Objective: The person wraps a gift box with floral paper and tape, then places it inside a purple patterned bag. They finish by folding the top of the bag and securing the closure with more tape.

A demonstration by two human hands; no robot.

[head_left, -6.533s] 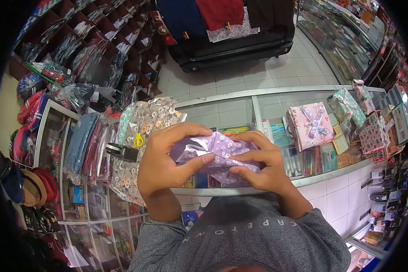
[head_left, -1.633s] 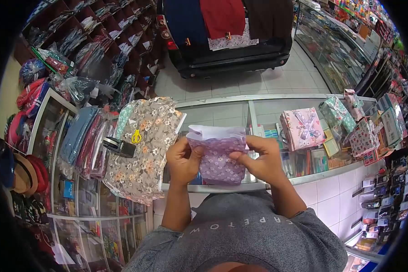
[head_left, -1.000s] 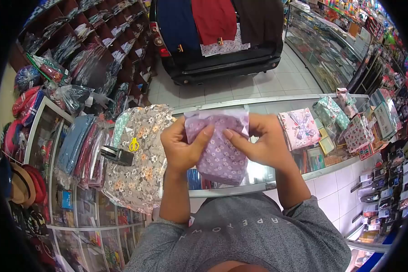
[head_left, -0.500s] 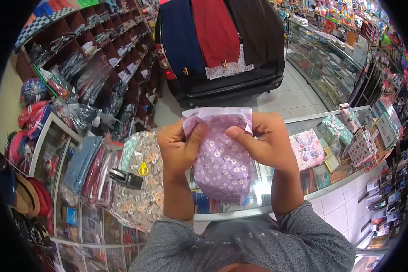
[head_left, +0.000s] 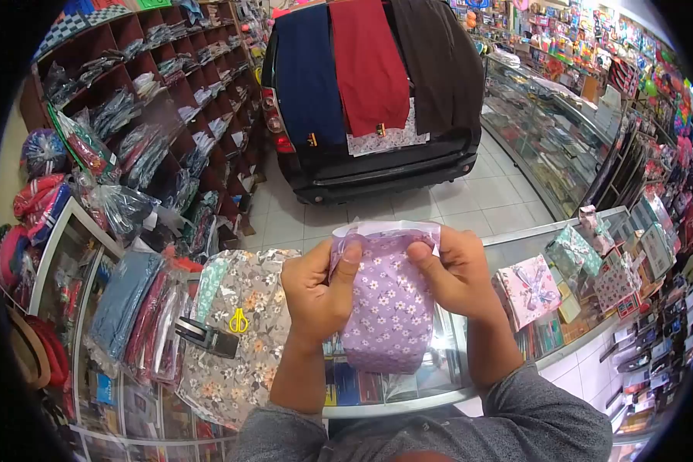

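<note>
A purple paper bag with white daisies [head_left: 389,327] hangs upright between my hands above the glass counter. My left hand [head_left: 319,289] pinches its upper left edge, thumb on the near face. At the upper right edge my right hand [head_left: 462,273] grips it the same way, fingers behind the paper. A folded white rim shows along the top of the bag. To the left, yellow scissors [head_left: 239,320] and a black tape dispenser [head_left: 208,337] lie on grey floral wrapping paper [head_left: 242,385].
A pink floral gift box with a bow [head_left: 527,289] and a green floral package [head_left: 574,251] stand on the counter [head_left: 508,239] at right. Plastic-wrapped clothes [head_left: 127,304] lie at left. Beyond the counter is a dark car [head_left: 385,173] with trousers draped over its back.
The bag and both hands sit lower in the view, and the whole scene has shifted somewhat. My thumbs now point more upward along the bag's near face. Both hands still hold its top edge.
</note>
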